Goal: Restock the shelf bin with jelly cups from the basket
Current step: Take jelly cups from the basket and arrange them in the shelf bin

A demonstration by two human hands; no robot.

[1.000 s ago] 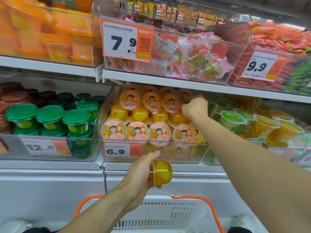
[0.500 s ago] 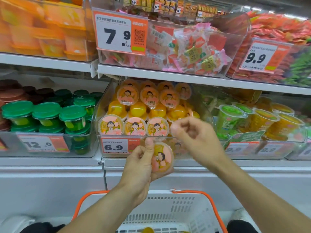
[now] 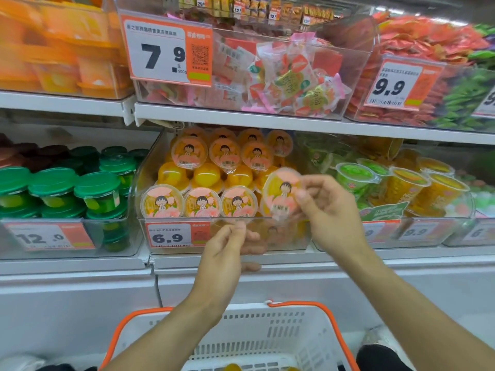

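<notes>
Before the middle shelf, right hand (image 3: 332, 212) holds one jelly cup (image 3: 282, 195) up at the front right corner of the clear bin (image 3: 267, 243); thumb and fingers (image 3: 304, 195) pinch its right edge, lid tilted toward the viewer, cartoon face and barcode legible. Cup sits just above the bin's front rim, level with the front row. Left hand (image 3: 227, 246) is lower, in front of the bin wall beside the 6.9 tag (image 3: 175, 235); fingers loosely curled, thumb and forefinger tips close together, nothing visibly held. Motion blur on both hands. Bin contents: three cups in the front row with lids facing out, a yellow row behind with bases showing, further lidded cups stacked at the back. Basket (image 3: 267, 330), white with orange rim, stands below between the forearms; a few yellow cups (image 3: 232, 367) just visible at its bottom edge. Left neighbour bin holds green-lidded tubs (image 3: 96, 192), tagged 12.0. Right neighbour bin holds green and orange cups (image 3: 401, 183), tagged 9.9. Upper shelf: wrapped sweets (image 3: 292, 79) behind a 7.9 tag (image 3: 167, 53), red packets (image 3: 417, 49) further right.
</notes>
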